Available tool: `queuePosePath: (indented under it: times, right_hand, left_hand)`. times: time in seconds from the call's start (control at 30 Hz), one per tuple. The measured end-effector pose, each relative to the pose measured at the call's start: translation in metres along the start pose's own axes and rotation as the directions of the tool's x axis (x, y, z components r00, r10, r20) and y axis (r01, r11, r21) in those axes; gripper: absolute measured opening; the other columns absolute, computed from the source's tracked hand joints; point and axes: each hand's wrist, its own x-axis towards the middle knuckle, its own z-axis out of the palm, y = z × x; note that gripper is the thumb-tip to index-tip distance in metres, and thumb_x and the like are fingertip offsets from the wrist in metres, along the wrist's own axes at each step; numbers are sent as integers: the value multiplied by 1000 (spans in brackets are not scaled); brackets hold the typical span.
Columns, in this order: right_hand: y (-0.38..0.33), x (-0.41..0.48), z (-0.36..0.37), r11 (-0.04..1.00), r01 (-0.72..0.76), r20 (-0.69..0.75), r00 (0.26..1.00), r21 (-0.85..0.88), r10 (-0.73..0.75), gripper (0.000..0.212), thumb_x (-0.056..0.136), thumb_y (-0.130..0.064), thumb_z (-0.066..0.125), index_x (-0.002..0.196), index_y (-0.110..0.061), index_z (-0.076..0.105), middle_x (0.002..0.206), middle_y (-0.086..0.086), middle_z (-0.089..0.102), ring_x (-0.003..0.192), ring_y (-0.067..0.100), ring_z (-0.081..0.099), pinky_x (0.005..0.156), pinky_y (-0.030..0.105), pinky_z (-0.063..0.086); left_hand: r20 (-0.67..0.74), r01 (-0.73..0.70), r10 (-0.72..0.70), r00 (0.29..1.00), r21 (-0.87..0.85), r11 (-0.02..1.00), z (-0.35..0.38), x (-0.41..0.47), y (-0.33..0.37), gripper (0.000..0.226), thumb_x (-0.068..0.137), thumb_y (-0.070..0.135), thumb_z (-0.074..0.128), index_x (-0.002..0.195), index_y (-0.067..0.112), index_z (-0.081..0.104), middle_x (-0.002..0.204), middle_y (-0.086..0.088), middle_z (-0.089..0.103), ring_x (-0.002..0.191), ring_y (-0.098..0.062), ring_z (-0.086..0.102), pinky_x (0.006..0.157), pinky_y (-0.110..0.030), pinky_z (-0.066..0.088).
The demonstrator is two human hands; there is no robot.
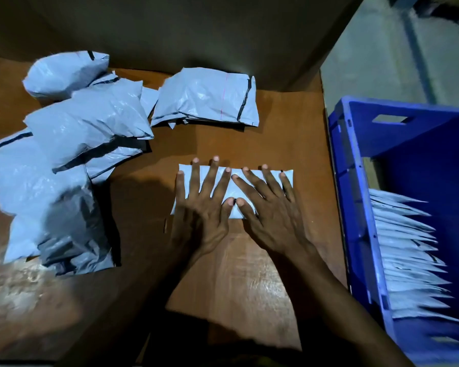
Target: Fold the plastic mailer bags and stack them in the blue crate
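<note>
A folded pale grey mailer bag [231, 190] lies flat on the brown table [249, 260] in the middle of the view. My left hand [200, 207] presses on its left half with spread, straight fingers. My right hand [269, 210] presses on its right half the same way, thumbs almost touching. The blue crate [355, 207] stands at the right, off the table's right edge, with several folded mailers [408, 255] stacked on edge inside it.
Piles of unfolded grey mailer bags [64, 154] cover the table's left side, and another bundle [207, 99] lies at the back centre. A dark wall runs behind the table. Grey floor shows beyond the crate at top right.
</note>
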Motion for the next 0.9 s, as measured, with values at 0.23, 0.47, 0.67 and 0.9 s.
queuePosePath:
  times: [0.23, 0.47, 0.67, 0.9]
  right_hand:
    - [-4, 10, 1, 994, -100, 52, 994, 36, 98, 55, 108, -60, 20, 155, -43, 44, 166, -19, 32, 161, 11, 9, 128, 47, 10]
    - [-14, 6, -8, 990, -133, 77, 989, 54, 128, 56, 107, -61, 21, 155, -42, 43, 169, -17, 28, 161, 11, 1, 128, 52, -2]
    - [-68, 37, -2, 999, 0, -20, 1000, 34, 1, 58, 103, -36, 26, 147, -16, 58, 160, 2, 48, 157, 25, 26, 128, 56, 0]
    - [-54, 37, 20, 1000, 6, -16, 1000, 9, -5, 57, 111, -42, 23, 155, -16, 48, 161, 1, 47, 155, 20, 33, 129, 45, 14]
  left_hand:
    - [87, 43, -42, 995, -13, 999, 0, 9, 0, 62, 109, 49, 17, 164, 22, 27, 174, -6, 11, 160, -37, 3, 124, -64, 10]
    - [-15, 87, -91, 996, -185, 979, 6, -1, -22, 62, 110, 49, 14, 159, 22, 40, 169, -2, 31, 158, -27, 21, 125, -57, 18]
    - [-110, 177, -192, 975, -132, 975, 8, -7, -24, 55, 109, 40, 22, 154, 22, 48, 166, -2, 35, 156, -34, 24, 124, -61, 16]
    - [-201, 192, -201, 959, -60, 979, 16, -6, -25, 51, 109, 37, 28, 150, 24, 54, 164, -3, 40, 155, -34, 26, 124, -62, 15]
